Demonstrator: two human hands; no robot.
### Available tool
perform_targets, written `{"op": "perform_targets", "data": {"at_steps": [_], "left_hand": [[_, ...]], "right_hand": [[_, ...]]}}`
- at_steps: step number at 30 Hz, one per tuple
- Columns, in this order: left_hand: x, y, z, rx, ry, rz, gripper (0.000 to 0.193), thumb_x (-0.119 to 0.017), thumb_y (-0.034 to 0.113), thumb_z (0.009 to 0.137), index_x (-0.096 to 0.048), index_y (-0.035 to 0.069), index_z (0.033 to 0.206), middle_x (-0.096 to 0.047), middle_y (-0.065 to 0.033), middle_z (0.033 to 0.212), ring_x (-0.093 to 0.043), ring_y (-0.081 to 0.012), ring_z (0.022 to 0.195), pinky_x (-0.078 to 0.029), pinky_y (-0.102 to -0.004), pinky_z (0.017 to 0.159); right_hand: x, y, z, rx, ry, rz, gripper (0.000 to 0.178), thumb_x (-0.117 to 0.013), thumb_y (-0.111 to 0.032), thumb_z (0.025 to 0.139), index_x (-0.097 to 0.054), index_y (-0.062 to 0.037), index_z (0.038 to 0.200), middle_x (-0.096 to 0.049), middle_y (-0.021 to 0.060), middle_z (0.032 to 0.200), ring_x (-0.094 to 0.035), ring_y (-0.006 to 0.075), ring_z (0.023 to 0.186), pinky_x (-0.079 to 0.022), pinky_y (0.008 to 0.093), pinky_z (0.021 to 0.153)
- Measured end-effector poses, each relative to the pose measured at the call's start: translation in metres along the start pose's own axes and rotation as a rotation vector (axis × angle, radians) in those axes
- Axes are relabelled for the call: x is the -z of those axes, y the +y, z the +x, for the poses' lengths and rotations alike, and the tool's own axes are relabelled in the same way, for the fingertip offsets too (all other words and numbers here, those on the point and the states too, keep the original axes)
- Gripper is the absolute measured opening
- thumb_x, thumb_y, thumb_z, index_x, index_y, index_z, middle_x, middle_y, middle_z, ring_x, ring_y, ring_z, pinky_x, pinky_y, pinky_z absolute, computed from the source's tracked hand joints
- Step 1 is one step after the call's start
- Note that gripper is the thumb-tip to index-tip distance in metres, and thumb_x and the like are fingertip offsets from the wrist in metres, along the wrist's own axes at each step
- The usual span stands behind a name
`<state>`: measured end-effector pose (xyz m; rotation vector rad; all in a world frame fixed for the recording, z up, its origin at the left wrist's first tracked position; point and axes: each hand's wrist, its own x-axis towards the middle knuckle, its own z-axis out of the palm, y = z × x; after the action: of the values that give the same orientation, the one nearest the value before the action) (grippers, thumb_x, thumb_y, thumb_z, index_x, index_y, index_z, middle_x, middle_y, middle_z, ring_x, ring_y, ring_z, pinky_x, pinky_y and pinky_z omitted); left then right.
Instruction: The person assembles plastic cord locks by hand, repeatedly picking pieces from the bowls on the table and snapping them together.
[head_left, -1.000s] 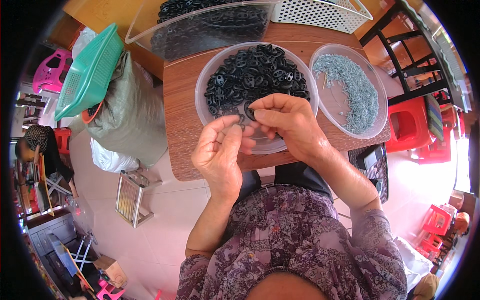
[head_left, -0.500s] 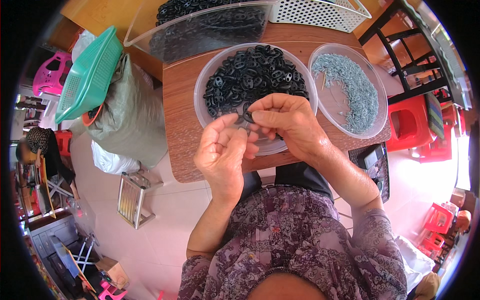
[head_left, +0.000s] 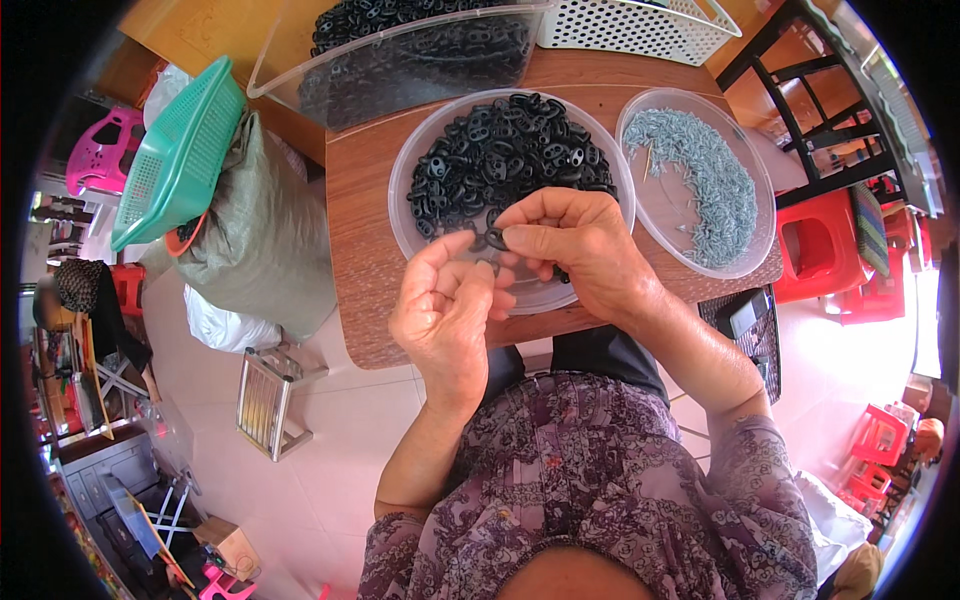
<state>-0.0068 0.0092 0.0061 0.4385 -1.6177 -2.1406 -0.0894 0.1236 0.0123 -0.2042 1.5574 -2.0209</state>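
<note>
My right hand [head_left: 580,245] pinches a small black oval plastic piece [head_left: 494,236] between thumb and forefinger. Close on its left, my left hand [head_left: 440,310] has its fingers curled and the thumb bent in toward them; anything held there is too small to make out. Both hands are over the near rim of a round clear tub [head_left: 402,195]. Heaped in that tub are black oval pieces [head_left: 500,150] with holes through them. To its right, a second round tub [head_left: 672,205] holds many slim grey-blue pieces [head_left: 728,190], too small to name surely.
Behind the tubs on the wooden table [head_left: 358,230] stand a clear bin [head_left: 420,75] of black pieces and a white perforated basket [head_left: 640,32]. At left, a green basket [head_left: 180,160] rests on a stuffed sack [head_left: 265,230]; a metal stool [head_left: 268,405] is below. Red stools [head_left: 815,250] stand right.
Both hands keep nearly the same pose, with the black piece still in the right fingers. The whole view has shifted very slightly.
</note>
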Motion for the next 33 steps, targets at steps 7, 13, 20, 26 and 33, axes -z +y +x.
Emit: {"op": "perform_targets", "data": {"at_steps": [7, 13, 20, 26, 33], "left_hand": [[0.000, 0.000, 0.000, 0.019, -0.012, -0.006, 0.026, -0.055, 0.000, 0.082, -0.049, -0.011, 0.105, -0.062, -0.0137, 0.071, -0.056, -0.0137, 0.051, -0.044, -0.0222, 0.044], [0.001, -0.001, 0.001, 0.009, -0.018, -0.014, 0.026, -0.055, 0.000, 0.082, -0.049, -0.011, 0.105, -0.062, -0.0136, 0.071, -0.057, -0.0135, 0.051, -0.045, -0.0221, 0.045], [0.000, 0.000, 0.000, 0.000, 0.003, 0.016, 0.025, -0.053, -0.002, 0.082, -0.049, -0.010, 0.105, -0.062, -0.0125, 0.071, -0.057, -0.0131, 0.052, -0.045, -0.0215, 0.046], [0.000, -0.001, 0.000, -0.001, 0.002, 0.018, 0.024, -0.053, -0.002, 0.082, -0.050, -0.010, 0.104, -0.062, -0.0116, 0.070, -0.057, -0.0129, 0.052, -0.045, -0.0213, 0.047], [-0.002, -0.004, 0.001, 0.013, 0.005, 0.006, 0.024, -0.053, -0.002, 0.082, -0.050, -0.010, 0.104, -0.062, -0.0111, 0.071, -0.056, -0.0123, 0.051, -0.045, -0.0215, 0.048]], "right_hand": [[0.005, 0.001, 0.004, -0.103, -0.040, 0.069, 0.016, -0.064, -0.009, 0.076, -0.063, 0.0032, 0.086, -0.062, 0.0072, 0.069, -0.053, 0.0081, 0.058, -0.039, 0.0199, 0.051], [0.004, 0.001, 0.005, -0.121, -0.052, 0.080, 0.016, -0.064, -0.009, 0.076, -0.062, 0.0031, 0.085, -0.062, 0.0078, 0.069, -0.052, 0.0081, 0.057, -0.038, 0.0199, 0.050], [0.000, 0.000, 0.002, -0.023, -0.032, -0.059, 0.014, -0.062, -0.006, 0.078, -0.062, 0.0036, 0.089, -0.062, 0.0065, 0.070, -0.054, 0.0075, 0.059, -0.039, 0.0186, 0.051], [-0.004, 0.000, -0.002, 0.085, -0.038, -0.146, 0.012, -0.061, -0.004, 0.079, -0.062, 0.0041, 0.088, -0.062, 0.0046, 0.072, -0.057, 0.0069, 0.063, -0.043, 0.0194, 0.055], [-0.006, 0.005, -0.004, 0.185, -0.024, -0.185, 0.010, -0.060, -0.002, 0.078, -0.062, 0.0054, 0.085, -0.062, 0.0052, 0.071, -0.058, 0.0071, 0.066, -0.047, 0.0209, 0.058]]}}
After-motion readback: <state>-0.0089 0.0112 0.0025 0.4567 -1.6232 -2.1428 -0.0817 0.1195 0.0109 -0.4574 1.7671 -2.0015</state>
